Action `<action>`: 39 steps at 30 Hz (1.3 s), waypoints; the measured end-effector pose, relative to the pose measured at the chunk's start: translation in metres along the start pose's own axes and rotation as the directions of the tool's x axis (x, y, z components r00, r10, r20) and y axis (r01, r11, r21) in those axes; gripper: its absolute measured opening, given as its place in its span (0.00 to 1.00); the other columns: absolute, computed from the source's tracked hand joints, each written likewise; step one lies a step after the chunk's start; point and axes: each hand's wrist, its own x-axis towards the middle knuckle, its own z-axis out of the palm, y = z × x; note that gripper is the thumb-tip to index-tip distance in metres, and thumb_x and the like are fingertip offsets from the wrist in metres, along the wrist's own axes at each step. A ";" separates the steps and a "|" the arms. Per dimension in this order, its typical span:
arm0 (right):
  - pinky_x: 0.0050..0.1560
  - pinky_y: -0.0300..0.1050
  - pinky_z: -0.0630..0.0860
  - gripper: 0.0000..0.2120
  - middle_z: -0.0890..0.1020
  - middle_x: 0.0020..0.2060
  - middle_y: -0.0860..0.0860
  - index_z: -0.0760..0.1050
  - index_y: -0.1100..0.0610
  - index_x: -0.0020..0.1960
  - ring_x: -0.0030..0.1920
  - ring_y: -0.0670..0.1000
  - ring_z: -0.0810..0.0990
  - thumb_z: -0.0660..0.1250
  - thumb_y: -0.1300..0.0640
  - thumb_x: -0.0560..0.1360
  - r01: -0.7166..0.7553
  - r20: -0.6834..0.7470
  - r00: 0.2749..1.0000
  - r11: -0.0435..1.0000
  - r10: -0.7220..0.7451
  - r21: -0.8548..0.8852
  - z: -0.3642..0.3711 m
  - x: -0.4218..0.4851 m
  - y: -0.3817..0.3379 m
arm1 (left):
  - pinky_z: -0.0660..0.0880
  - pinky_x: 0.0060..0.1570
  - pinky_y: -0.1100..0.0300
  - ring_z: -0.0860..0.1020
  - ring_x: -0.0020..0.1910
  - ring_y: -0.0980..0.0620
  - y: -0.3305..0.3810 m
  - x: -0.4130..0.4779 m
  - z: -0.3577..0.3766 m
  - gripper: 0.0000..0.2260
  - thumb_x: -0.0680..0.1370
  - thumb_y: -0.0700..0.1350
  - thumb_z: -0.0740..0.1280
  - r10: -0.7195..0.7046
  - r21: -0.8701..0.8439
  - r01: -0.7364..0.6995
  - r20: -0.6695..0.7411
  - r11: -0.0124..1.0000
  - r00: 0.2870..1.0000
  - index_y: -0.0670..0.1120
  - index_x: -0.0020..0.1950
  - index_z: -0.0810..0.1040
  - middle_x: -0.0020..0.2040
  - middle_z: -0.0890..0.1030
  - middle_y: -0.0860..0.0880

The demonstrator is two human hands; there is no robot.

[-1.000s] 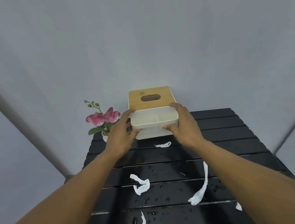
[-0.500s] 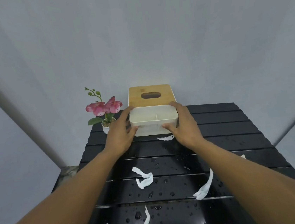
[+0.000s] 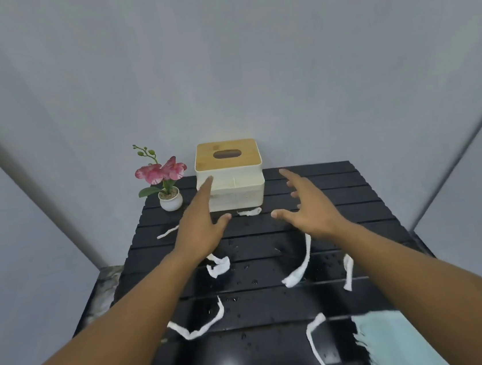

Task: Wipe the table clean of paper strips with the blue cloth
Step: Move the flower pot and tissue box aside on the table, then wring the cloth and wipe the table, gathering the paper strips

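Both hands have let go of the tissue box (image 3: 230,177) since a moment ago and now float in the air in front of it. The box sits at the back of the black slatted surface (image 3: 356,199), against the grey wall (image 3: 218,49).

At the far left back corner stands a small white pot with pink flowers (image 3: 166,178), just beside the box. A short paper strip (image 3: 167,232) lies in front of the pot. The left hand (image 3: 201,226) is next, palm down, its fingers (image 3: 205,186) straight and spread, holding nothing. The fingertips look like they overlap the front left of the box, but it is hard to tell if they touch it.

Under the left wrist lies a curled strip (image 3: 218,266), and a long bent strip (image 3: 199,325) lies closer to the person. A small strip (image 3: 249,212) lies right in front of the box. Water drops dot the middle of the surface.

The right hand (image 3: 311,207) is also loose and empty, its fingers (image 3: 290,176) spread apart, well away from the box. Below it lies a long strip (image 3: 299,265), with another strip (image 3: 348,272) farther right.

The blue cloth (image 3: 396,341) lies at the near right corner of the surface, partly under the right arm, and no hand touches it.
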 end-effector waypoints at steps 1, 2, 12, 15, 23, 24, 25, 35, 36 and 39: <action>0.61 0.54 0.75 0.42 0.70 0.67 0.46 0.53 0.32 0.70 0.62 0.48 0.73 0.70 0.33 0.61 -0.027 0.004 1.000 0.999 0.027 0.018 -0.009 -0.012 0.002 | 0.64 0.66 0.55 0.66 0.71 0.49 0.011 -0.009 0.003 0.35 0.75 0.49 0.70 0.002 0.027 -0.003 0.022 1.000 1.000 0.54 0.77 0.55 0.75 0.65 0.53; 0.60 0.53 0.75 0.41 0.72 0.65 0.45 0.56 0.33 0.70 0.60 0.47 0.74 0.69 0.33 0.61 -0.047 0.005 0.999 0.999 0.047 0.026 -0.017 -0.025 0.004 | 0.62 0.66 0.57 0.65 0.72 0.50 0.023 -0.018 0.007 0.33 0.75 0.50 0.70 0.011 0.042 -0.013 0.047 0.999 0.999 0.52 0.76 0.58 0.75 0.65 0.52; 0.58 0.46 0.73 0.19 0.79 0.55 0.47 0.77 0.48 0.60 0.57 0.48 0.77 0.71 0.44 0.70 -0.028 0.083 0.996 0.980 0.045 -0.195 -0.087 -0.183 0.038 | 0.69 0.63 0.51 0.74 0.62 0.50 0.151 -0.125 0.071 0.19 0.75 0.54 0.68 0.225 0.053 -0.272 0.421 0.961 0.879 0.52 0.65 0.75 0.63 0.77 0.53; 0.61 0.51 0.70 0.19 0.77 0.58 0.49 0.74 0.49 0.64 0.61 0.51 0.73 0.67 0.47 0.73 -0.022 0.183 0.979 0.931 0.094 -0.364 -0.107 -0.216 0.053 | 0.68 0.62 0.50 0.73 0.62 0.48 0.176 -0.147 0.093 0.18 0.77 0.54 0.65 0.241 0.125 -0.353 0.522 0.927 0.818 0.52 0.66 0.75 0.64 0.77 0.52; 0.64 0.49 0.67 0.29 0.69 0.65 0.53 0.60 0.53 0.75 0.66 0.55 0.67 0.65 0.51 0.76 -0.071 0.280 0.932 0.873 0.231 -0.483 -0.117 -0.248 0.075 | 0.63 0.60 0.49 0.67 0.63 0.43 0.190 -0.171 0.122 0.22 0.79 0.51 0.63 0.013 0.402 -0.309 0.592 0.862 0.806 0.49 0.72 0.66 0.65 0.72 0.46; 0.61 0.49 0.68 0.26 0.71 0.61 0.53 0.64 0.53 0.72 0.63 0.55 0.68 0.65 0.52 0.76 -0.067 0.262 0.940 0.871 0.219 -0.486 -0.114 -0.249 0.075 | 0.63 0.58 0.49 0.68 0.62 0.42 0.192 -0.171 0.123 0.19 0.78 0.51 0.63 -0.016 0.406 -0.283 0.595 0.869 0.804 0.49 0.68 0.69 0.62 0.73 0.46; 0.59 0.50 0.68 0.23 0.72 0.58 0.53 0.69 0.54 0.69 0.60 0.56 0.70 0.65 0.52 0.76 -0.058 0.252 0.945 0.868 0.207 -0.493 -0.113 -0.250 0.074 | 0.62 0.56 0.49 0.69 0.61 0.43 0.194 -0.170 0.122 0.16 0.78 0.51 0.64 -0.026 0.394 -0.268 0.600 0.879 0.800 0.50 0.64 0.73 0.59 0.74 0.46; 0.39 0.44 0.71 0.07 0.78 0.38 0.43 0.74 0.47 0.41 0.39 0.45 0.76 0.71 0.57 0.70 -0.050 0.093 0.993 0.966 0.075 -0.253 -0.123 -0.243 0.042 | 0.69 0.36 0.56 0.75 0.42 0.50 0.184 -0.169 0.080 0.11 0.71 0.38 0.63 0.236 0.094 -0.290 0.374 0.952 0.897 0.55 0.45 0.71 0.42 0.76 0.56; 0.41 0.44 0.72 0.07 0.78 0.40 0.43 0.75 0.47 0.42 0.41 0.45 0.76 0.70 0.57 0.70 -0.040 0.111 0.991 0.961 0.073 -0.274 -0.122 -0.245 0.042 | 0.69 0.36 0.55 0.75 0.42 0.49 0.181 -0.171 0.078 0.12 0.70 0.37 0.63 0.259 0.101 -0.323 0.397 0.941 0.880 0.54 0.45 0.71 0.42 0.76 0.56; 0.46 0.46 0.74 0.06 0.78 0.43 0.44 0.76 0.47 0.44 0.44 0.46 0.75 0.68 0.57 0.70 -0.001 0.203 0.976 0.934 0.078 -0.356 -0.120 -0.254 0.044 | 0.68 0.46 0.56 0.75 0.47 0.49 0.170 -0.182 0.076 0.13 0.67 0.37 0.66 0.364 0.079 -0.460 0.499 0.885 0.787 0.51 0.48 0.74 0.49 0.77 0.55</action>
